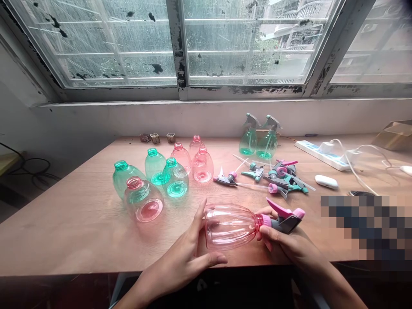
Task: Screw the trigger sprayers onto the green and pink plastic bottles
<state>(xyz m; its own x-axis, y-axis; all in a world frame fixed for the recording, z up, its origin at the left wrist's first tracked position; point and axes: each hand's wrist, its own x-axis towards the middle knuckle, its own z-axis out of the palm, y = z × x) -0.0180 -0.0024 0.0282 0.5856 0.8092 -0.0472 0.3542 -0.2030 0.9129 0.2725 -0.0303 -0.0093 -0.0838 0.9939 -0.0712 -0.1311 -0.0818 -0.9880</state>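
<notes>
A clear pink spray bottle [232, 226] lies on its side in the air above the table's front edge, its neck pointing right. My left hand [182, 253] cups its base, thumb below and fingers partly behind the plastic. At the neck, my right hand [291, 242] pinches the pink collar [265, 220] of a grey-and-pink trigger sprayer [286, 217], which sits on the bottle's mouth. Whether the collar is fully screwed down I cannot tell. Beyond my hands lies a pile of loose trigger sprayers [281, 178], pink-and-grey and green-and-grey, with thin tubes.
Several open bottles, green [175, 182] and pink [144, 201], stand at the left. Two green bottles with sprayers [266, 141] stand near the wall. A white power strip [325, 155], a white case [326, 181] and a cardboard box [395, 135] are at the right. Small pots [155, 138] sit behind.
</notes>
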